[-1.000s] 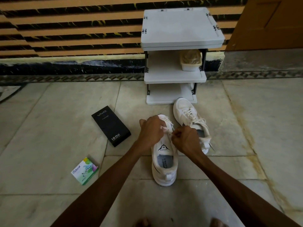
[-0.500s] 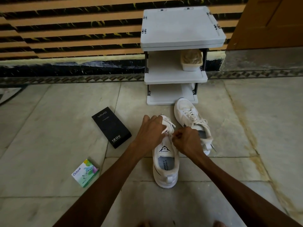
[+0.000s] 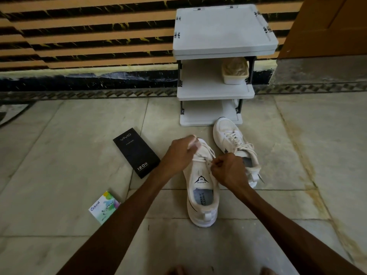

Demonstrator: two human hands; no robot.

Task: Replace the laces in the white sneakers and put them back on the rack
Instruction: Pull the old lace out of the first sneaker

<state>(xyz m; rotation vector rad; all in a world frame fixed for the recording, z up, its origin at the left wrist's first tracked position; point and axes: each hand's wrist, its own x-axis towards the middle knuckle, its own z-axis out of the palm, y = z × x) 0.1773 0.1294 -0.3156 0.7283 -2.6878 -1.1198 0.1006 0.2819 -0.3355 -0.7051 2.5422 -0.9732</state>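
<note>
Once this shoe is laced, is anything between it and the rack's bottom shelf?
Partly. The second sneaker lies on the floor before the right half of the rack's bottom shelf. The near sneaker's path to the left half shows only bare floor.

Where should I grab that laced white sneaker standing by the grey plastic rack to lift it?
Probably the heel collar of the laced white sneaker, reached from above. It stands upright on its sole, toe toward the grey plastic rack, so its open mouth faces up and offers an edge to pinch. The right hand partly hides that heel.
</note>
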